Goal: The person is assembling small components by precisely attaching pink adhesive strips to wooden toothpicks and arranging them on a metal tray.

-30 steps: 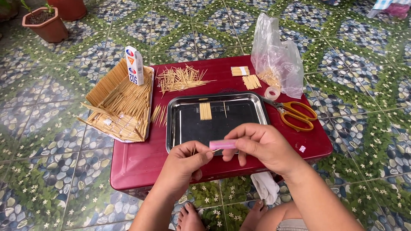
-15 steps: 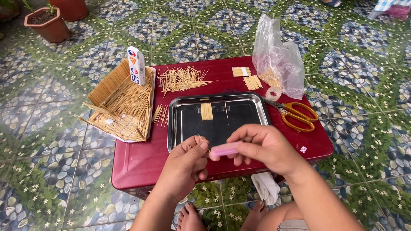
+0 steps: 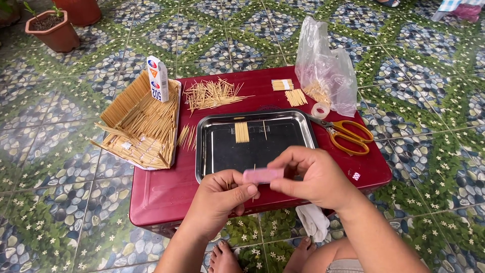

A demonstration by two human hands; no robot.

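1. While the left hand and right hand both pinch the small flat pink strip between fingertips, just above the near edge of the shiny metal tray, the grip looks pretty thin.
2. A slip could drop it off the dark red plastic table.
3. The thin wooden sticks could scatter if bumped.

The left hand and right hand are bare, without rings or watch. Both forearms have no sleeves. The feet are bare too.
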